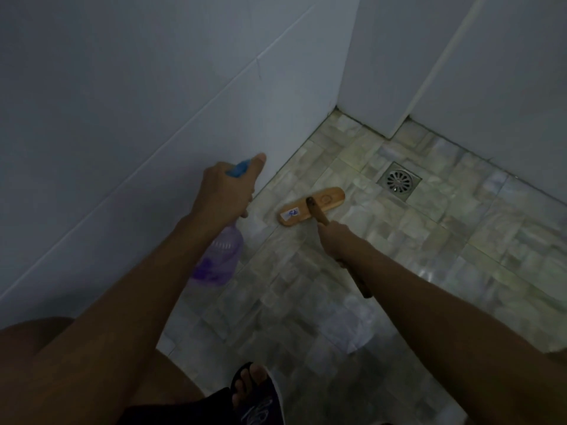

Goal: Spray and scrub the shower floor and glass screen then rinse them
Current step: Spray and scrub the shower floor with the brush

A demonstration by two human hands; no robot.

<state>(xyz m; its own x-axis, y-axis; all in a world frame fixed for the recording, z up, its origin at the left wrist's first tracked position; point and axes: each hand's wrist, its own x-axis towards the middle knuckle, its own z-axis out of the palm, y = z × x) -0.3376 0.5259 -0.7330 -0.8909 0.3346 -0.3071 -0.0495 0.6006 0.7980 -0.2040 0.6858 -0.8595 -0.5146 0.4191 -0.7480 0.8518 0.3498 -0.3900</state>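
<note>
The left hand (225, 191) gripped a translucent purple spray bottle (219, 259), the right hand (336, 237) a wooden scrub brush (329, 197) just ahead, which wanted firm overlapping strokes on the pale tiled floor (429, 240).

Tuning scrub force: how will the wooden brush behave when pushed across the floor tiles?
Probably stiff: the brush has a solid-looking wooden head and handle, so a push from the right hand should transfer directly. Its wide, flat head likely stays flat rather than rolling. The floor tiles look glossy, so it may slide easily.
</note>
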